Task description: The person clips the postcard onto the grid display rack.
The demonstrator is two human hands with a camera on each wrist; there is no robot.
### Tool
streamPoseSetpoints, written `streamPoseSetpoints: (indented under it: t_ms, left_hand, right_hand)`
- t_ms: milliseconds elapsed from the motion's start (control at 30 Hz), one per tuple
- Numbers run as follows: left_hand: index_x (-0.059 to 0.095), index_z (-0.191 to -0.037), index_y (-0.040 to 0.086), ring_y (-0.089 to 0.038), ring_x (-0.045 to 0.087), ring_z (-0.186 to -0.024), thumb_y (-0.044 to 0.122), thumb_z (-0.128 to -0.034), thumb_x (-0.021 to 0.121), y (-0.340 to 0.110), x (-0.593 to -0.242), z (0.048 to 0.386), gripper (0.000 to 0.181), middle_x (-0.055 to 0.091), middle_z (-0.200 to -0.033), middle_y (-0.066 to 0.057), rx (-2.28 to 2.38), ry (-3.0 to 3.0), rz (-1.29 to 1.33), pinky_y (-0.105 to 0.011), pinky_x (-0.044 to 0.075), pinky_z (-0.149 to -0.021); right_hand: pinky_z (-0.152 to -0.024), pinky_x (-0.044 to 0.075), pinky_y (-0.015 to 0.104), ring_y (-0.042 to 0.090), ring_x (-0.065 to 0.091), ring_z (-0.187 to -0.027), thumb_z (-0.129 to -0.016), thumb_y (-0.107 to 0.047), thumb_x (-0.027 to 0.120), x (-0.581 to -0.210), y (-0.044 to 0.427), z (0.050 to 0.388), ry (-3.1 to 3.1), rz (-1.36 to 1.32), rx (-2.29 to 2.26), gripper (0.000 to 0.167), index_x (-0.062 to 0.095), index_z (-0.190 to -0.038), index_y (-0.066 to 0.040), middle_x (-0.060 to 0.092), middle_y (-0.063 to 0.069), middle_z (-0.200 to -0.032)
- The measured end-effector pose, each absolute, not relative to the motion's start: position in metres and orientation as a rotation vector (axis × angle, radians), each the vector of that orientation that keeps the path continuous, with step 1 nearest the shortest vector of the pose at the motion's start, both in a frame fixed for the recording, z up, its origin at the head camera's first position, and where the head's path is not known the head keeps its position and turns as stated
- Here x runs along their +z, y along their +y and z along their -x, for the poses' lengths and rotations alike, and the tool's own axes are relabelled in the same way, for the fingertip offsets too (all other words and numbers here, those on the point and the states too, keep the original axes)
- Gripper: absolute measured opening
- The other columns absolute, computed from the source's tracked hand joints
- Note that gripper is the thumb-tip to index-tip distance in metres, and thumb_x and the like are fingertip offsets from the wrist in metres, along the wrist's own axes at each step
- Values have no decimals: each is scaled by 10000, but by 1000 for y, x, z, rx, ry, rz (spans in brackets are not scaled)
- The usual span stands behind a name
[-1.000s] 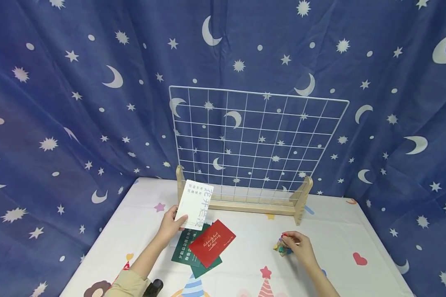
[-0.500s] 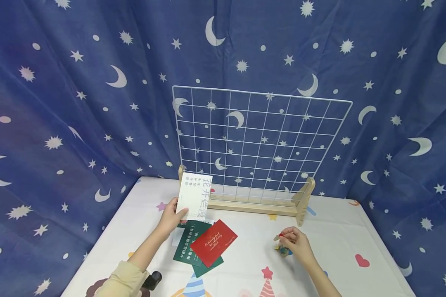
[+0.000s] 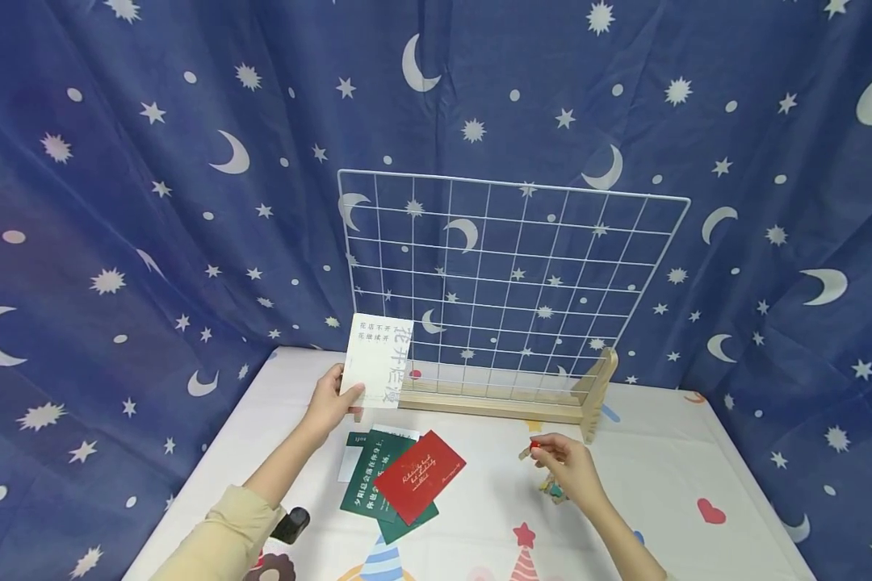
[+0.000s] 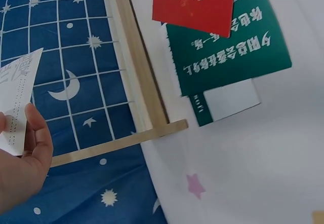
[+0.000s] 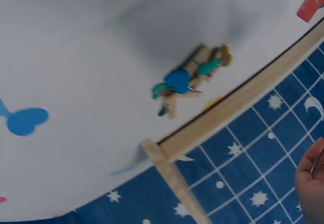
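My left hand (image 3: 329,403) pinches a white card (image 3: 373,363) with lettering by its left edge, thumb in front. The card is upright before the lower left of the white wire grid (image 3: 480,274). My right hand (image 3: 570,468) pinches a small wooden clothespin (image 3: 526,453) with a red decoration between thumb and fingertips, above the table. Below that hand lies a small pile of clothespins (image 5: 178,81) with blue, green and yellow decorations, partly hidden in the head view. In the right wrist view only part of the hand shows, and its clothespin is out of sight.
The grid stands in a wooden base (image 3: 494,407) at the table's back. Before it, left of centre, a red card (image 3: 420,476) overlaps green cards (image 3: 366,492) and white ones. Dark blue curtain (image 3: 153,202) with moons and stars hangs behind the printed white tablecloth (image 3: 480,532).
The left hand has raised the white card up and away from the stacked cards, toward the grid. My right hand has lifted the red clothespin off the pile and moved left.
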State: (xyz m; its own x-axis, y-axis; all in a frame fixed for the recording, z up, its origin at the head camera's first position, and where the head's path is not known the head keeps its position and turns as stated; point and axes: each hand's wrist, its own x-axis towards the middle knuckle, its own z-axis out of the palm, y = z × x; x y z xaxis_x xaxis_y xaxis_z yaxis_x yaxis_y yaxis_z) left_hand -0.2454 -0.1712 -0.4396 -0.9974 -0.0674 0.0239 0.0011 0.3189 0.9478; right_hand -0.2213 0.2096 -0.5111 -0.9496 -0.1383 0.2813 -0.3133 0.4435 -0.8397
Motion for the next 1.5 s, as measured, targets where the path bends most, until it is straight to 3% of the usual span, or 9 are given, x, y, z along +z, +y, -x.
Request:
streamPoseSetpoints:
  t_ms: [400, 733, 967, 1333, 1500]
  left_hand:
    - [404, -1303, -61, -120, 617, -850, 35, -948, 516, -174, -412, 254, 385, 573, -1143, -283, -1809, -2488, -28, -200, 569, -678]
    - [385, -1347, -42, -165, 633, -907, 54, -959, 503, -176, -388, 261, 416, 563, -1185, -280, -1807, -2464, -1, -312, 584, -778]
    - [414, -1307, -49, -148, 622, -863, 43, -950, 512, -178, -372, 266, 382, 573, -1168, -296, -1750, -2480, 37, -273, 585, -709]
    - [405, -1311, -56, -219, 628, -907, 43, -958, 495, -178, -333, 284, 377, 564, -1190, -299, -1730, -2501, 96, -210, 559, -674]
    - [381, -1346, -37, -292, 618, -992, 59, -968, 485, -176, -321, 292, 404, 545, -1223, -281, -1777, -2495, 58, -204, 557, -691]
  right_hand:
    - [-657, 531, 163, -30, 567, -707, -796, 42, 693, -476, 192, 224, -2441, -504, 1416, 152, 664, -936, -7, 697, 100, -877]
    - [-704, 538, 168, -26, 590, -756, -822, -53, 699, -457, 178, 221, -2457, -580, 1444, 156, 681, -969, -3, 702, 89, -885]
    - [-747, 557, 210, -17, 606, -801, -829, -34, 689, -438, 168, 222, -2476, -699, 1318, 144, 676, -971, -22, 703, 50, -896]
    - [-654, 583, 294, 150, 669, -754, -768, 22, 725, -371, 151, 238, -2302, -941, 1014, 196, 692, -958, -9, 726, 69, -862]
    - [-613, 560, 204, 179, 684, -743, -741, 45, 739, -332, 145, 238, -2213, -1039, 913, 206, 676, -931, -4, 731, 83, -848]
